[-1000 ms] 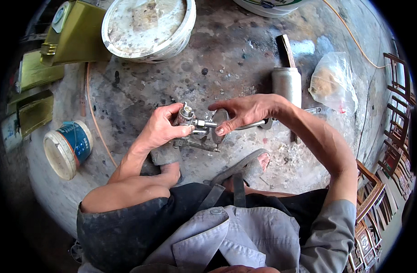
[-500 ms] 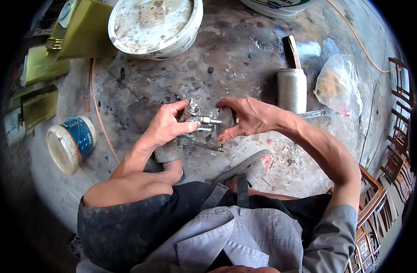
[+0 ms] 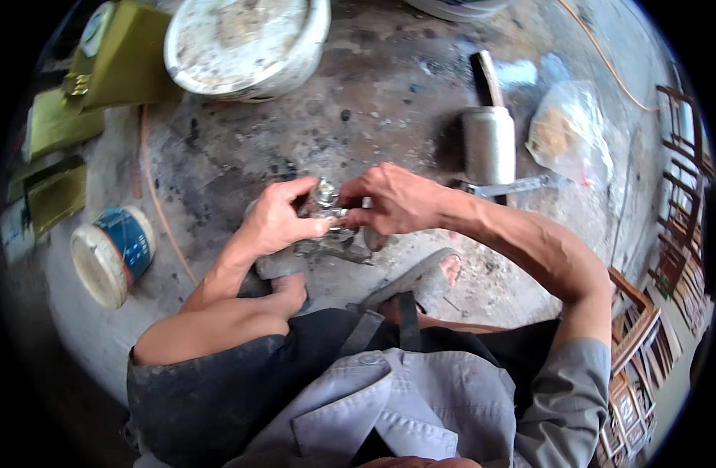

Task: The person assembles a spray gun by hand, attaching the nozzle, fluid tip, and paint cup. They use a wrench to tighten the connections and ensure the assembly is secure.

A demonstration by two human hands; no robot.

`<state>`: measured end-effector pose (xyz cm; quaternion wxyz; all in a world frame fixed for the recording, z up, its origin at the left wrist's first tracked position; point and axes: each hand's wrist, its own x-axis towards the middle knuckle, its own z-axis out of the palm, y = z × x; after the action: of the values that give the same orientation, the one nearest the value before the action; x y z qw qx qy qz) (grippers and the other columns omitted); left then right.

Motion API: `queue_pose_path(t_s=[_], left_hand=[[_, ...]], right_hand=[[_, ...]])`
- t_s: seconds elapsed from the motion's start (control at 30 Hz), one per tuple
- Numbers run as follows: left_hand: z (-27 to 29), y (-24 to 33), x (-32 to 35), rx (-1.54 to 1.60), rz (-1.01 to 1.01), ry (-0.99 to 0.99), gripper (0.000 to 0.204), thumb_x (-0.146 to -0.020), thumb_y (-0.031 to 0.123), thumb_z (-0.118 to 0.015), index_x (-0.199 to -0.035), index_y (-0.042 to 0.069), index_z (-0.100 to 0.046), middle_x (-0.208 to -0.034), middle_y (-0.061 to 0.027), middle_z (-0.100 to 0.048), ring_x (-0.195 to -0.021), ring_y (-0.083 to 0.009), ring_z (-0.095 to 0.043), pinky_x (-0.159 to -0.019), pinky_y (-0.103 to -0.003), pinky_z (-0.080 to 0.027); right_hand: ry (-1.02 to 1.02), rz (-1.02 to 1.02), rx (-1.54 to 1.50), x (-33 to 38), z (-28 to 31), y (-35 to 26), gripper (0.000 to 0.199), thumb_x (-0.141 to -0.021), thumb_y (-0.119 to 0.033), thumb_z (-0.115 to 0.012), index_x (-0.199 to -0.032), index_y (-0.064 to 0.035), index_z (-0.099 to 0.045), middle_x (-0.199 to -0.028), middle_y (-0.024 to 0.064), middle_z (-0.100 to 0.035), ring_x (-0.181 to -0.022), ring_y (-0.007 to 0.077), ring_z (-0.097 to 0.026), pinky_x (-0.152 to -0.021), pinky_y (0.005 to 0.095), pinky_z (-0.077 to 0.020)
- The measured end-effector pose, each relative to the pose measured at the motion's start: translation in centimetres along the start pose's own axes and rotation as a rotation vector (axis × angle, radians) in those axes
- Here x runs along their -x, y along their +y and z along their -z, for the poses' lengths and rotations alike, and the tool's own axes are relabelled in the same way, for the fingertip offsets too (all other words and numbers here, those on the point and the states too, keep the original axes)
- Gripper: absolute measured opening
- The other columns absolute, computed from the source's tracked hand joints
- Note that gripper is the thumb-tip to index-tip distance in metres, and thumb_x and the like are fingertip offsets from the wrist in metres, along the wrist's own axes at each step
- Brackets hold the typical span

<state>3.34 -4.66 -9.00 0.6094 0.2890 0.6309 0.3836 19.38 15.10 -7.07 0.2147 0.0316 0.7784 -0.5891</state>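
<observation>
A metal paint spray gun (image 3: 326, 195) is held over the floor between my two hands, in front of my feet. My left hand (image 3: 276, 218) is closed around its body, thumb in front and fingers behind. With its fingers bent and pressed together, my right hand (image 3: 393, 201) grips the fitting on the gun's right side. Below the right fingers shows a dark rounded piece (image 3: 375, 239), too blurred to name. The lower part of the gun points right, above my sandal. Part of the gun is covered by my fingers.
To the right stand a metal cup (image 3: 489, 148), a wooden strip (image 3: 490, 78), a spanner (image 3: 510, 187) and a plastic bag (image 3: 564, 132). A lidded white bucket (image 3: 245, 47) is at the back; a blue-and-white pail (image 3: 112, 253) and yellow tins (image 3: 127, 58) are left. A hose (image 3: 159, 187) crosses the floor.
My right hand has moved left, from beside the spray gun onto its side fitting, and its fingers have closed in. My left hand keeps its hold. The whole view has shifted slightly.
</observation>
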Motion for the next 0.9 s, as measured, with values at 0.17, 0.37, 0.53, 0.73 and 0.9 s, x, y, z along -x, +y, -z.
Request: queue_pose_path(t_s=[0.17,0.37,0.53,0.73,0.9], left_hand=[[-0.6,0.1,0.6,0.112,0.045,0.03,0.03,-0.079,0.01,-0.079,-0.104,-0.001,-0.067,-0.086,0.0021,-0.064,-0.081,-0.0061,-0.055,-0.071,-0.027,-0.048],[1.8,-0.3,0.8,0.204,0.084,0.12,0.032,-0.08,0.009,-0.079,-0.109,0.001,-0.067,-0.096,-0.0002,-0.066,-0.086,-0.0068,-0.061,-0.079,-0.024,-0.05],[1.7,-0.2,0.0,0.212,0.038,0.186,0.034,-0.08,0.015,-0.08,-0.108,0.001,-0.068,-0.096,0.0004,-0.066,-0.087,-0.0072,-0.059,-0.081,-0.025,-0.047],[1.6,0.0,-1.0,0.141,0.075,0.204,0.033,-0.081,0.014,-0.079,-0.109,0.0,-0.068,-0.096,-0.0001,-0.067,-0.087,-0.0083,-0.059,-0.081,-0.025,-0.047],[1.3,-0.3,-0.5,0.155,0.096,0.244,0.034,-0.083,0.011,-0.078,-0.112,-0.002,-0.068,-0.101,-0.0037,-0.07,-0.089,-0.0095,-0.063,-0.082,-0.027,-0.05]], right_hand=[[0.084,0.043,0.089,2.2,0.9,1.3,0.036,-0.101,-0.028,-0.063,-0.128,-0.0059,-0.067,-0.103,0.0234,-0.073,-0.082,0.0367,-0.073,-0.082,0.0461,-0.0591],[1.114,-0.435,0.21,16.3,9.4,9.1,0.025,-0.102,-0.008,-0.056,-0.124,-0.0048,-0.067,-0.108,0.0154,-0.074,-0.09,0.0208,-0.071,-0.079,0.0351,-0.0578],[0.764,-0.382,0.768,24.3,3.1,16.5,0.019,-0.085,0.001,-0.058,-0.103,-0.0062,-0.061,-0.096,0.0181,-0.061,-0.093,0.0397,-0.063,-0.079,0.05,-0.0519],[0.373,-0.319,1.138,21.3,-3.3,17.0,0.05,-0.092,-0.015,-0.063,-0.139,-0.0018,-0.051,-0.14,0.0192,-0.052,-0.135,0.0357,-0.046,-0.119,0.0508,-0.0314],[0.215,-0.297,1.045,18.4,-2.6,20.1,0.036,-0.095,-0.014,-0.054,-0.128,0.0001,-0.054,-0.123,0.02,-0.06,-0.12,0.0369,-0.055,-0.107,0.0488,-0.0411]])
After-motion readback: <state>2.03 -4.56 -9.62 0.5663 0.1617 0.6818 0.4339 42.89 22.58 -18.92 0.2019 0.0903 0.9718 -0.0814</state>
